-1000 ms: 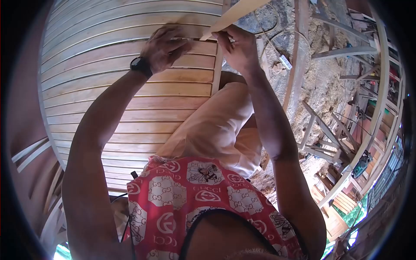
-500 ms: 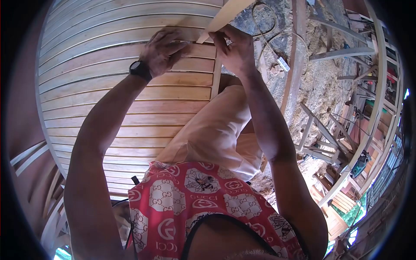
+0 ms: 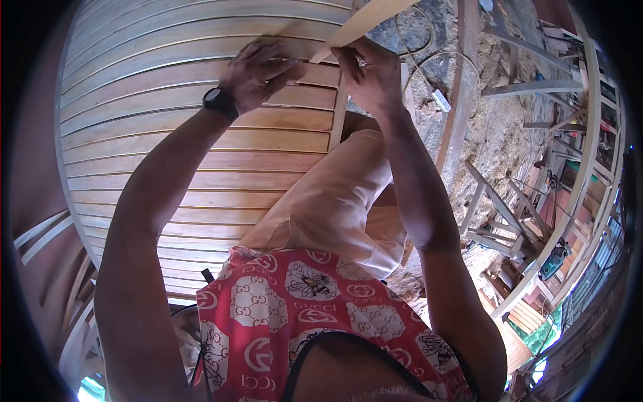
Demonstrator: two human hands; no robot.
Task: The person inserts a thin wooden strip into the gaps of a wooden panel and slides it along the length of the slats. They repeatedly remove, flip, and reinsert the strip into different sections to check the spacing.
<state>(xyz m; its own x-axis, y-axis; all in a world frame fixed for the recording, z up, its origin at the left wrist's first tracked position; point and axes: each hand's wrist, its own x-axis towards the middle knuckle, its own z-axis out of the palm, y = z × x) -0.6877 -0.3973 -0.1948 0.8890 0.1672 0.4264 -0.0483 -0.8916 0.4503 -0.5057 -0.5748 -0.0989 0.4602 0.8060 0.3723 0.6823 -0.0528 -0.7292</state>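
Note:
Spaced wooden slats [image 3: 268,141] form a broad panel beneath my arms. My left hand [image 3: 258,75], below a black wristwatch [image 3: 220,100], rests on the slats near their right end, fingers bent and slightly apart, with nothing visible in them. At the panel's right edge, my right hand [image 3: 370,75] has its thumb and fingers pinched beside the lower end of a pale wooden strip [image 3: 368,23]. Whatever sits between those fingertips is too small to name. The strip slants up and right across the slat ends.
My bent leg in light trousers [image 3: 335,187] lies along the panel's right side. Beyond it are rough ground [image 3: 495,134], a cable [image 3: 477,74], a long beam [image 3: 462,87] and wooden frames [image 3: 532,87]. A green tool [image 3: 554,260] lies at the far right.
The view has shifted slightly, so the strip and right hand appear a little further right. Both hands keep nearly the same pose.

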